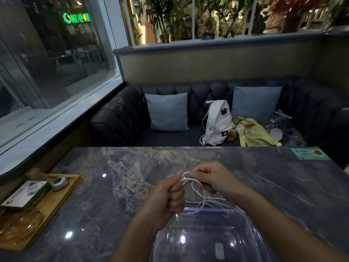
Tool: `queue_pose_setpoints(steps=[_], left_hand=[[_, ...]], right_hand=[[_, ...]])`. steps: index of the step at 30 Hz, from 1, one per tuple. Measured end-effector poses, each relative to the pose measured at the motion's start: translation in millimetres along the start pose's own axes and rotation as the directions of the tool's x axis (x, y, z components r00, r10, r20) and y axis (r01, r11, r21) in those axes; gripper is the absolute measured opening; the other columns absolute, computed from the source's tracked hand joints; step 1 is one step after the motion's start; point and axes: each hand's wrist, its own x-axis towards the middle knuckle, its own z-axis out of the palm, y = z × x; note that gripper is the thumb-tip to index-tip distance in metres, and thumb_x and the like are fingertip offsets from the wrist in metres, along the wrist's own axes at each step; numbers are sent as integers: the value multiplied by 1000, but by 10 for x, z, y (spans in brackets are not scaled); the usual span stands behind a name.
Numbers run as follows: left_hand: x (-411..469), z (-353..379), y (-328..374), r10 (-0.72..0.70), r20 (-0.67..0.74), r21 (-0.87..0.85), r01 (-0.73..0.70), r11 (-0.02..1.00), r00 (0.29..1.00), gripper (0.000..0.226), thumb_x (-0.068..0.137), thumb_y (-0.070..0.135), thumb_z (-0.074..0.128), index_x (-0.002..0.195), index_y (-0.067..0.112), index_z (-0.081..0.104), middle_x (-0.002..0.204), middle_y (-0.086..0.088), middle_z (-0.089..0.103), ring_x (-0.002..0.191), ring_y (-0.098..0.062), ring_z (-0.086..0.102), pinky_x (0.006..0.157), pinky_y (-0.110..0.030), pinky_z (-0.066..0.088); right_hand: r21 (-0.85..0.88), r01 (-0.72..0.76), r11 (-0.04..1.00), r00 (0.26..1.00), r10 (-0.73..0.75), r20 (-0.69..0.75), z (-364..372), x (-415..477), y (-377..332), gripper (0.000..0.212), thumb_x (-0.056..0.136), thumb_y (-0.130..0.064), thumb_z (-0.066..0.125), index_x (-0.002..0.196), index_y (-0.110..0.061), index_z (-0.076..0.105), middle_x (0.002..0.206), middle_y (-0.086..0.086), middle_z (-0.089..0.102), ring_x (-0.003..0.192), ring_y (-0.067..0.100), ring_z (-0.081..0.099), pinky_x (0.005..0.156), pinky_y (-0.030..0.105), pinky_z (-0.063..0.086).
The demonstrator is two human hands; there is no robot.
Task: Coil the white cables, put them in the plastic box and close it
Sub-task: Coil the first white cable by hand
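Left hand (171,193) and right hand (209,177) both pinch the cable (200,197) loops. Box (251,229) lies open just near of the hands, under the trailing cable.

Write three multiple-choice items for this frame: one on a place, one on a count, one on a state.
1. Where is the wooden tray? A) on the floor B) at the table's left edge C) on a chair
2. How many cushions lean on the sofa? A) one B) two C) four
3. The white cable is: A) loose on the table B) coiled on the tray C) gripped by the left hand and right hand
Key: 1 B, it sits far left. 2 B, two flank the white backpack. 3 C, both hold its loops.
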Motion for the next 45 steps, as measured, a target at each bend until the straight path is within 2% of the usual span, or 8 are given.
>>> queue_pose_setpoints(steps=[12, 15, 21, 25, 28, 31, 37, 45], left_hand=[[-191, 1, 0, 11, 202, -88, 7, 996, 979, 46, 84, 41, 55, 47, 18, 38, 35, 10, 26, 31, -5, 13, 33, -16, 14], [-277, -74, 78, 120, 319, -364, 5, 931, 940, 39, 77, 28, 73, 52, 15, 45, 42, 8, 21, 35, -7, 15, 35, -18, 16], [-418, -334, 338, 414, 223, -728, -132, 673, 882, 28, 94, 17, 35, 80, 6, 56, 61, 4, 33, 52, -7, 28, 52, -21, 27], [-402, -405, 431, 399, -47, -741, -300, 601, 916, 27, 90, 17, 37, 68, 12, 52, 53, 7, 38, 47, -1, 26, 48, -15, 40], [-313, -383, 402, 361, -161, -557, -386, 735, 919, 30, 94, 24, 33, 69, 17, 47, 51, 7, 46, 40, -2, 42, 54, -20, 55], [-239, -352, 308, 358, -191, -391, -405, 827, 914, 37, 99, 27, 29, 69, 17, 48, 53, 4, 57, 47, -8, 59, 60, -39, 60], [-192, -244, 136, 296, -152, -219, -324, 920, 943, 34, 99, 28, 31, 73, 14, 48, 83, -10, 75, 80, -29, 73, 58, -45, 59], [-241, 12, -55, 160, 12, -14, -160, 987, 987, 40, 100, 31, 36, 111, -2, 55, 90, -21, 69, 67, -28, 67, 55, -37, 58]], right_hand=[[-227, 216, 950, 926, -273, -261, -179, -13, 174, 18, 79, -13, 68, 70, -29, 71, 41, -10, 55, 44, 1, 45, 47, 13, 38], [-231, 183, 956, 919, -250, -306, -246, -36, 246, 14, 85, -11, 61, 88, -17, 73, 55, -8, 58, 47, -4, 49, 50, 8, 39], [-399, 258, 880, 911, -359, -204, -324, -332, 351, 31, 85, -26, 55, 114, -38, 58, 84, 6, 72, 69, 10, 62, 64, 21, 50], [-828, 411, 382, 768, -634, 89, -245, -418, 252, 42, 71, -6, 73, 107, -26, 68, 83, -4, 75, 65, 9, 67, 51, 20, 48], [-902, 410, 135, 843, -435, 317, -101, -443, 117, 29, 74, -22, 69, 102, -30, 70, 81, -11, 72, 67, 9, 65, 49, 21, 40], [-871, 417, 259, 897, -274, 348, 4, -440, 34, 22, 87, -28, 54, 105, -28, 66, 99, -8, 70, 90, 9, 61, 66, 26, 41], [-573, 497, 651, 864, -309, 398, 228, -494, -380, 16, 84, -19, 62, 97, -16, 72, 71, -20, 60, 70, -6, 57, 66, 12, 42], [-418, 446, 791, 888, -448, 101, 333, -307, -431, 12, 79, -6, 67, 89, -7, 74, 71, -12, 63, 68, -1, 59, 65, 12, 44]])
